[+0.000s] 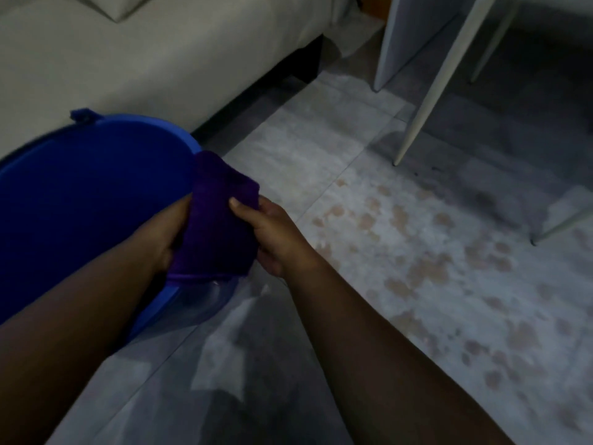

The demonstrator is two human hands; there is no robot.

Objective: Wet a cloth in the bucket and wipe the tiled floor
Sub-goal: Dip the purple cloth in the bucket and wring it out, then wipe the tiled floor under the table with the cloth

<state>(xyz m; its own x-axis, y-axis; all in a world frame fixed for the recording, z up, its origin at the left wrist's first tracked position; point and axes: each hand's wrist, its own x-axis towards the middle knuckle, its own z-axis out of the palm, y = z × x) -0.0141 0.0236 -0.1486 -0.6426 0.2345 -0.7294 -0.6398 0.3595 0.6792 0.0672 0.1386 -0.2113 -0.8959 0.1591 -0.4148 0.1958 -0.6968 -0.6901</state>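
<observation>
Both hands grip a folded purple cloth (218,220) over the right rim of the blue bucket (80,194): the left hand (163,236) is closed around its left edge and the right hand (272,234) is closed on its right edge, thumb pressed on top. The bucket stands at near left on the grey tiled floor (321,139), just in front of a pale sofa (144,59). Brownish blotches (426,268) spot the tiles to the right, near white furniture legs (436,78) at far right
</observation>
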